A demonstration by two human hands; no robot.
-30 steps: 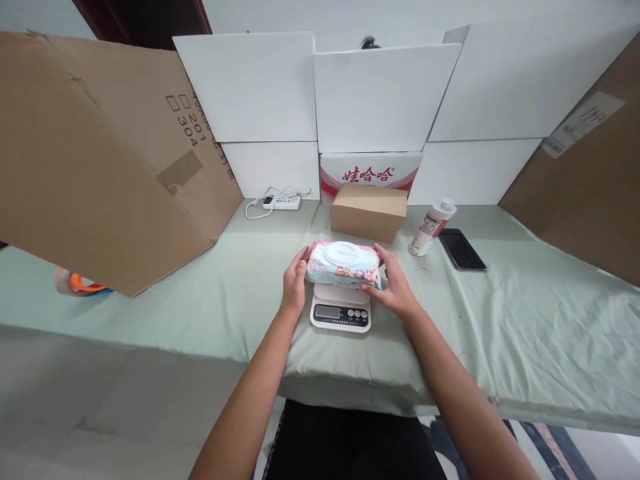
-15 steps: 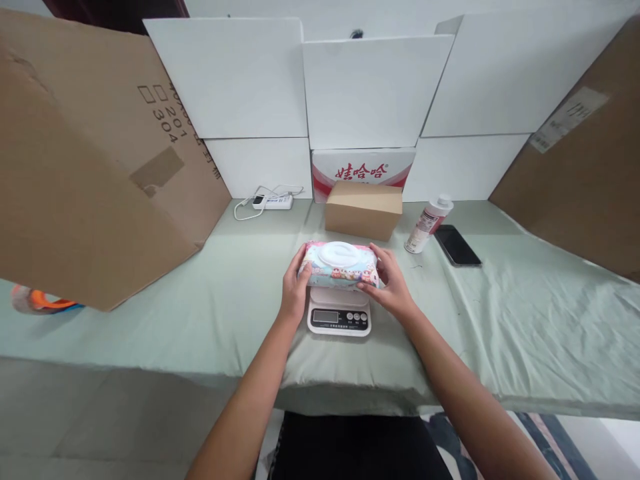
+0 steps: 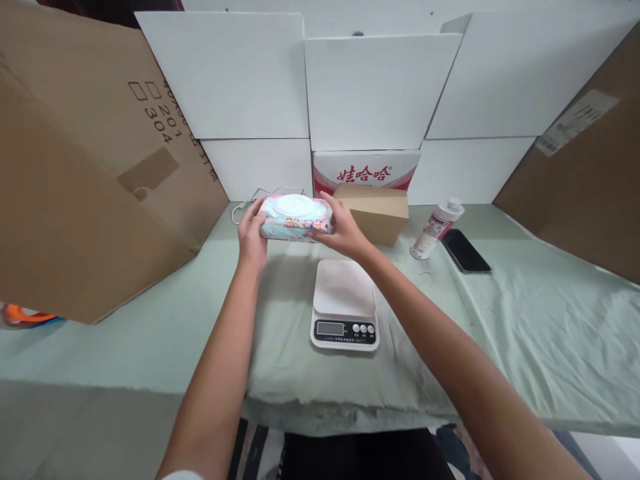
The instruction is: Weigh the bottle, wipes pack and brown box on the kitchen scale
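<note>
Currently: wipes pack (image 3: 295, 217) clamped by left hand (image 3: 251, 233), right hand (image 3: 341, 230) fingers | aloft, far-left of scale (image 3: 345, 305) | keep level, grip even.

Both my arms are stretched forward and angled to the left, bare from elbow to wrist. My left hand (image 3: 251, 235) is raised, palm facing right, fingers curled and the thumb up top. My right hand (image 3: 341, 230) mirrors it, palm facing left, fingers spread and bent inward. The two hands sit level and face each other, clamped from either side, wrists straight, right forearm crossing in front of me.
</note>
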